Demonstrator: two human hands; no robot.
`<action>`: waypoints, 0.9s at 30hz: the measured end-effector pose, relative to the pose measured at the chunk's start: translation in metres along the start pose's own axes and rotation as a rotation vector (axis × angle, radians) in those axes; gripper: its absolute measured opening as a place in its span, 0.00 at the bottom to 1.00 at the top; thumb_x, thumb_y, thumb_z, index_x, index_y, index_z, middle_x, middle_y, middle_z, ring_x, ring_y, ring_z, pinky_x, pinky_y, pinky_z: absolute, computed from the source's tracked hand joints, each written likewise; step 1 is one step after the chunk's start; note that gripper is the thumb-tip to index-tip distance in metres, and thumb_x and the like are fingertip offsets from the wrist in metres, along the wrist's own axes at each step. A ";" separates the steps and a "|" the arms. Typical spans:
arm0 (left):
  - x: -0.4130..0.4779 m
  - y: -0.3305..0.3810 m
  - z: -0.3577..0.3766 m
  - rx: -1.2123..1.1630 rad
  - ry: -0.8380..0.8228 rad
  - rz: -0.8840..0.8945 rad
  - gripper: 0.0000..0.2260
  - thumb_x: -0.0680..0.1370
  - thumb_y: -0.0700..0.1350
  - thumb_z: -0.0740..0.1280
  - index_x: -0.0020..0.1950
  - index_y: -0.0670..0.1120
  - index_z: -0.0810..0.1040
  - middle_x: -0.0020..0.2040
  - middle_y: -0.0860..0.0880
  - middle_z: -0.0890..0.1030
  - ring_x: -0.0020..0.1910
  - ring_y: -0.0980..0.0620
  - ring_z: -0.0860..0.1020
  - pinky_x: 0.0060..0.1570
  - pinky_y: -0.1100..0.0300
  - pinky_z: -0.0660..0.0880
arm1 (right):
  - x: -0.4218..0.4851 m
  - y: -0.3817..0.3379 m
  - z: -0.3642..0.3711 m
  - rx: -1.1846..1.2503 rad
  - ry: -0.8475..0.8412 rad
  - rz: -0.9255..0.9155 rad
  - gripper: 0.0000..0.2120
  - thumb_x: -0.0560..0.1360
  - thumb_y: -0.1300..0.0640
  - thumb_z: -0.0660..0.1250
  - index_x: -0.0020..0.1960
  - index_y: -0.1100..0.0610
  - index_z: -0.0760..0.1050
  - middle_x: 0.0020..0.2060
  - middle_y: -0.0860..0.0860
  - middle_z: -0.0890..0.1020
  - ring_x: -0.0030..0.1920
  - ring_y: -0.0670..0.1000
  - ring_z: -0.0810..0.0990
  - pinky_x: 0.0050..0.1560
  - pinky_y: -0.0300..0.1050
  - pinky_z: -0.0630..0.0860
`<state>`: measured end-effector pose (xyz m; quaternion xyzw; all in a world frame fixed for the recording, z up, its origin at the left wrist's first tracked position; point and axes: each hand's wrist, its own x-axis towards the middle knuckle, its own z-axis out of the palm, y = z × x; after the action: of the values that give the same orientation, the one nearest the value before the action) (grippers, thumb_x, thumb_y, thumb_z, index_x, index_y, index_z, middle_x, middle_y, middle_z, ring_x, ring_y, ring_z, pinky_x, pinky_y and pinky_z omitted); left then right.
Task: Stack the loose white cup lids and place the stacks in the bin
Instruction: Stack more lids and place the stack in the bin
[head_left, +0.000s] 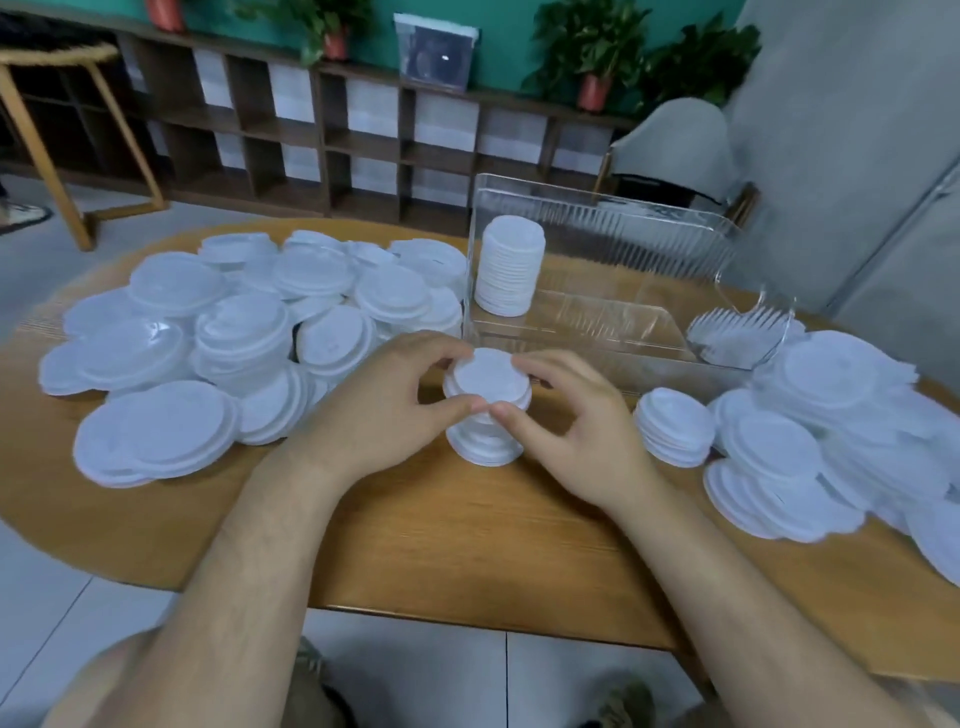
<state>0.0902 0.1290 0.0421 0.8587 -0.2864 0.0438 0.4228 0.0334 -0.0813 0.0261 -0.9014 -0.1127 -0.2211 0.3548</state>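
Note:
A short stack of white cup lids (488, 379) stands on the wooden table (467, 540) in front of me. My left hand (384, 410) grips its left side and my right hand (571, 426) grips its right side, thumbs meeting at the front. Behind it is a clear plastic bin (597, 332) with one tall stack of lids (509, 265) in its left end. Loose lids lie in a big pile on the left (234, 332) and another pile on the right (831, 431). A small leaning stack (675, 426) sits just right of my right hand.
The table's front edge (493, 623) runs close to my forearms. Beyond the table are a low wooden shelf unit (311, 130) with potted plants, a wooden stool (57, 130) at the left and a grey chair (675, 145) behind the bin.

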 end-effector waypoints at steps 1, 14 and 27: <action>0.000 -0.002 0.002 0.013 -0.024 -0.002 0.21 0.75 0.54 0.75 0.67 0.53 0.78 0.61 0.60 0.79 0.62 0.63 0.74 0.64 0.64 0.70 | -0.004 0.004 0.002 0.001 -0.002 0.003 0.22 0.75 0.45 0.74 0.64 0.56 0.80 0.60 0.45 0.80 0.62 0.45 0.78 0.63 0.48 0.76; 0.002 -0.018 0.018 0.079 -0.153 0.025 0.20 0.75 0.54 0.74 0.66 0.53 0.79 0.61 0.61 0.78 0.61 0.62 0.74 0.65 0.57 0.72 | -0.014 0.024 0.005 0.032 -0.108 0.097 0.22 0.73 0.49 0.76 0.65 0.54 0.79 0.60 0.42 0.79 0.63 0.40 0.76 0.65 0.35 0.71; 0.000 -0.022 0.017 0.110 -0.198 -0.014 0.19 0.76 0.54 0.73 0.66 0.53 0.79 0.59 0.59 0.77 0.58 0.62 0.74 0.63 0.57 0.73 | -0.014 0.025 0.006 0.017 -0.176 0.120 0.23 0.74 0.47 0.75 0.67 0.53 0.78 0.61 0.40 0.78 0.64 0.40 0.75 0.67 0.39 0.71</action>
<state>0.0993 0.1267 0.0159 0.8827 -0.3178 -0.0288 0.3449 0.0321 -0.0955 0.0005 -0.9193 -0.0914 -0.1185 0.3639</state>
